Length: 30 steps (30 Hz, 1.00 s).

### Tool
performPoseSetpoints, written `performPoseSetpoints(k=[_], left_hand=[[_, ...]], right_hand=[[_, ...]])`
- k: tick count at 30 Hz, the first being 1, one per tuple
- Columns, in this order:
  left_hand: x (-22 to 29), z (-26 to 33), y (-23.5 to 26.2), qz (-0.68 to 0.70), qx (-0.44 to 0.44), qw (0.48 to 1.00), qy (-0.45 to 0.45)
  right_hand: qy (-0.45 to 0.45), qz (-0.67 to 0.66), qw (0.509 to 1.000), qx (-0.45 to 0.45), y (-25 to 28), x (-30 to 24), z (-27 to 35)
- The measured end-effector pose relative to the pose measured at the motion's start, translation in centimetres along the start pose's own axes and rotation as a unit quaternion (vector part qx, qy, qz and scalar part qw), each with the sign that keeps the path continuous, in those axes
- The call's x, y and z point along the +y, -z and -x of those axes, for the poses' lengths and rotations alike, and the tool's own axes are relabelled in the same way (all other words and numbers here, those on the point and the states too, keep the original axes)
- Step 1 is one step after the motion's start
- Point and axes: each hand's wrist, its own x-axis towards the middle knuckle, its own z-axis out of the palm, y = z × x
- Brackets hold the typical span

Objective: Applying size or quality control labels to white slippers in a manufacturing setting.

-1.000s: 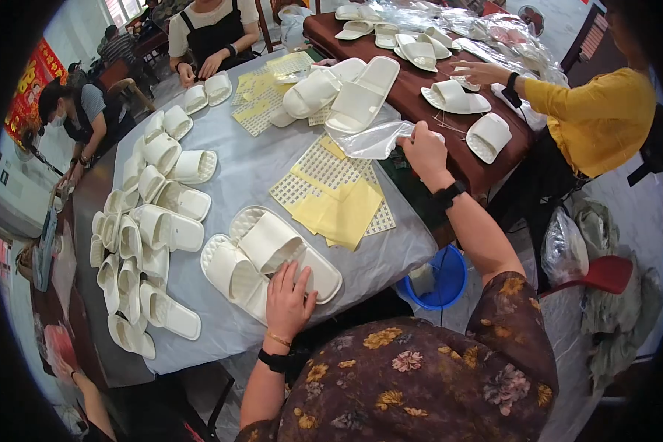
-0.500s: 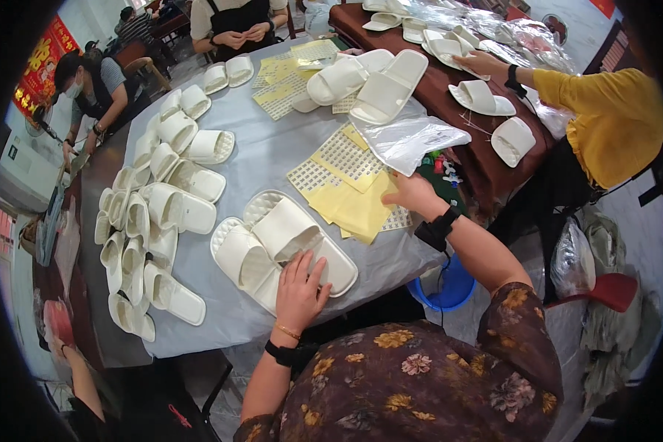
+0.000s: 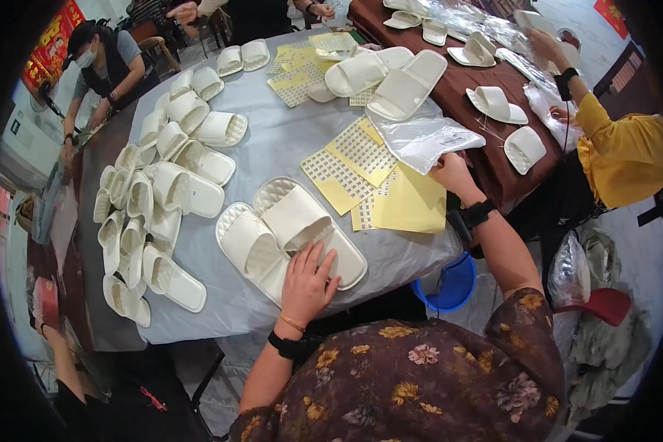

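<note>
A pair of white slippers (image 3: 296,221) lies side by side in front of me, toes to the upper left. My left hand (image 3: 311,281) rests on it near the strap, fingers stretched out and slightly apart, gripping nothing. To the right, my right hand (image 3: 453,175) is at the upper right edge of a plain yellow sheet (image 3: 412,202), beside a clear plastic bag (image 3: 429,140). Its fingers look curled, their tips partly hidden; what they hold, if anything, cannot be made out. Printed sticker sheets (image 3: 361,155) lie under and beside the plain one.
Many white slippers (image 3: 173,188) cover the table's left side; more (image 3: 404,85) stand at the far right. Across a brown-covered table (image 3: 486,114), a person in yellow (image 3: 622,151) handles slippers. Another person (image 3: 110,74) works at far left. A blue bucket (image 3: 448,283) stands below the table edge.
My right hand has moved farther away and to the right, toward the plastic bag. The plain yellow sheet has shifted right, uncovering printed stickers. My left hand stays on the slippers.
</note>
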Motion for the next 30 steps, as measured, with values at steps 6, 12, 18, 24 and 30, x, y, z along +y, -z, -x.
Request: performPoseSetpoints(k=[6,12,18,24,30], left_hand=[[-0.1,0.0,0.0,0.008,-0.004,1.000,0.005],[-0.1,0.0,0.0,0.011,-0.001,1.000,0.006],[-0.1,-0.1,-0.1,0.008,-0.004,1.000,0.004],[0.0,-0.1,0.0,0.003,-0.005,1.000,0.005],[0.0,-0.2,0.2,0.005,-0.007,1.000,0.006]], right_hand=[[0.013,-0.024,1.000,0.010,-0.9,0.6,0.2],[0.156,-0.042,0.986,0.048,-3.0,0.6,-0.3],[-0.112,-0.291,0.948,-0.066,-2.9,-2.1,1.6],[-0.203,-0.381,0.897,-0.096,-4.4,-3.3,1.6],[-0.206,-0.522,0.818,-0.128,-4.9,-3.1,1.4]])
